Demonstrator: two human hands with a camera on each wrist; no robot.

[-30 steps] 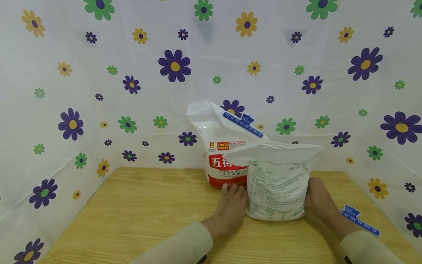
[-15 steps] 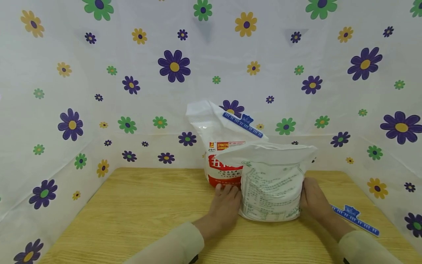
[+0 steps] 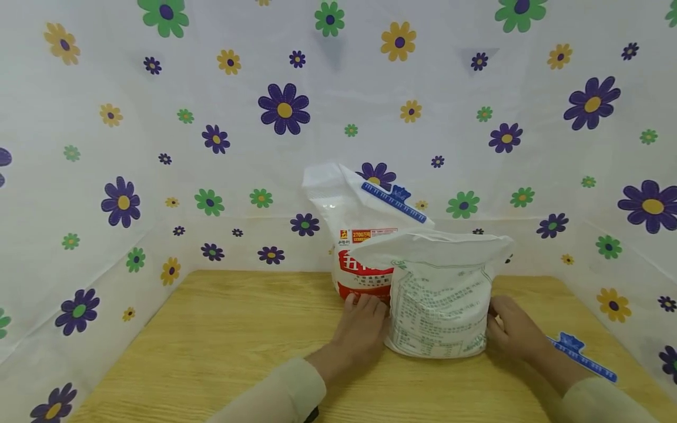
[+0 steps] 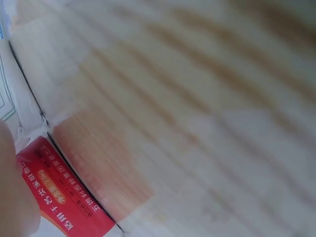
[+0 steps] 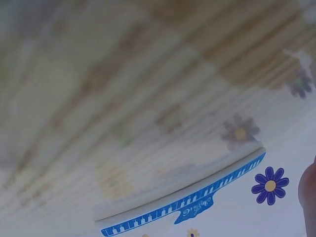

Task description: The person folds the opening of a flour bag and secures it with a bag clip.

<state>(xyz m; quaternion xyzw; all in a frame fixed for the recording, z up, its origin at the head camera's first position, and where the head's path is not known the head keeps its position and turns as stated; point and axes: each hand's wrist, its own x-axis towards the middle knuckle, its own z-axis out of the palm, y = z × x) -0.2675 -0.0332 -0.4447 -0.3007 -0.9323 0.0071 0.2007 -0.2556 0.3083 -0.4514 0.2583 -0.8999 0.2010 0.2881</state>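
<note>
In the head view a full white bag with green print (image 3: 440, 311) stands upright on the table, its flat top edge standing up. My left hand (image 3: 359, 323) lies along its lower left side, fingers stretched forward. At its lower right side is my right hand (image 3: 515, 329), fingertips at the bag's edge and thumb apart from the fingers. Behind the white bag, and partly hidden by it, stands a red and white flour bag (image 3: 365, 281). A blue clip (image 3: 394, 202) with a piano-key pattern runs along its slanted folded top.
A second blue clip (image 3: 584, 359) lies on the wooden table (image 3: 238, 341) to the right, partly behind my right forearm. A flowered white sheet (image 3: 238, 147) encloses the back and sides. The right wrist view shows the loose clip (image 5: 182, 202) close by.
The white bag has slid a little left between both hands, covering more of the flour bag. My right hand's thumb and fingers have since shifted at the bag's right edge.
</note>
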